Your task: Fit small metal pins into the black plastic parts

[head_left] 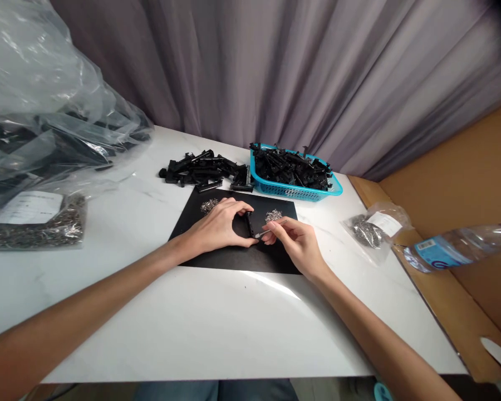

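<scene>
My left hand [222, 224] is closed on a small black plastic part [249, 223], gripping its two ends between thumb and fingers over the black mat [217, 259]. My right hand [294, 239] pinches a thin silvery tool [262, 234], its tip at the near end of the part. Whether the tip touches the part or carries something is too small to tell. One pile of tiny metal pieces [209, 206] lies beyond my left hand, and another metal pile [274, 215] sits just behind my right fingers.
Loose black parts [204, 169] lie heaped behind the mat, beside a blue basket [304, 193] full of similar parts. Clear bags of metal pieces lie left [37, 220] and right [369, 228]. A large plastic bag [58, 111] stands far left; a bottle [459, 245] rests at the right by cardboard.
</scene>
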`<action>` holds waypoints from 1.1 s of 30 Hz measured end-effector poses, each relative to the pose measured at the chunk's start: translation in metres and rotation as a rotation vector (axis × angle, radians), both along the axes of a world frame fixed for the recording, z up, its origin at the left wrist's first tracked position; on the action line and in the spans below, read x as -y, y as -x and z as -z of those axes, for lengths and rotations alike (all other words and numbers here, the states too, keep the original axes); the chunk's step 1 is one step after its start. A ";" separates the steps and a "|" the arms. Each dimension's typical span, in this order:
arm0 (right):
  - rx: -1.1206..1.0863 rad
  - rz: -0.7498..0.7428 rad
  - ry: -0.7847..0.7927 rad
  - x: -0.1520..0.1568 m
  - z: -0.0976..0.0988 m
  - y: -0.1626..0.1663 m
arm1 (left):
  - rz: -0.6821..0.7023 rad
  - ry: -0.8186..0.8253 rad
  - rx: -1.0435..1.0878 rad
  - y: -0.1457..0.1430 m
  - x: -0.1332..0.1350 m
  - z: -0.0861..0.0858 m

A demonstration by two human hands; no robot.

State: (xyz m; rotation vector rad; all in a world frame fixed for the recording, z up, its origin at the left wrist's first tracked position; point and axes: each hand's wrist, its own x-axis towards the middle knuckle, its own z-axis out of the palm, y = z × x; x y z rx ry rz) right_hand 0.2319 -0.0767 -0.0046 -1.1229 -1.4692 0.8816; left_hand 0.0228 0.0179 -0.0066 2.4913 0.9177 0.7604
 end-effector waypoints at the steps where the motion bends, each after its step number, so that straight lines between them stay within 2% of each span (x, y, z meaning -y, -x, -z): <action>1: -0.006 -0.006 0.001 0.000 0.001 0.000 | -0.004 0.012 0.000 0.000 0.000 0.000; 5: -0.005 -0.020 0.012 0.000 0.003 0.001 | -0.002 0.047 0.002 -0.002 0.000 -0.001; 8: 0.063 0.019 -0.014 0.001 -0.003 0.000 | 0.012 0.066 0.007 -0.002 -0.003 0.000; 12: 0.311 0.229 -0.226 -0.002 -0.020 -0.015 | 0.058 0.084 0.015 0.000 -0.008 0.001; 14: 0.432 0.303 -0.283 -0.007 -0.026 -0.029 | 0.078 0.081 0.004 0.001 -0.010 0.001; 16: 0.546 0.242 -0.251 -0.011 -0.028 -0.043 | 0.084 0.073 -0.009 0.002 -0.011 0.001; 18: 0.683 0.118 -0.185 -0.013 -0.026 -0.054 | 0.084 0.066 -0.019 0.002 -0.011 0.000; 20: 0.804 0.005 -0.132 -0.013 -0.023 -0.061 | 0.079 0.062 -0.029 0.001 -0.010 -0.002; 22: 0.892 -0.045 -0.122 -0.012 -0.019 -0.062 | 0.075 0.062 -0.038 0.001 -0.010 -0.003; 28: 1.177 -0.047 -0.244 -0.011 -0.007 -0.051 | 0.053 0.063 -0.044 0.000 -0.009 -0.005; 33: 1.209 0.050 -0.342 -0.018 0.003 -0.040 | 0.057 0.061 -0.046 -0.002 -0.008 -0.007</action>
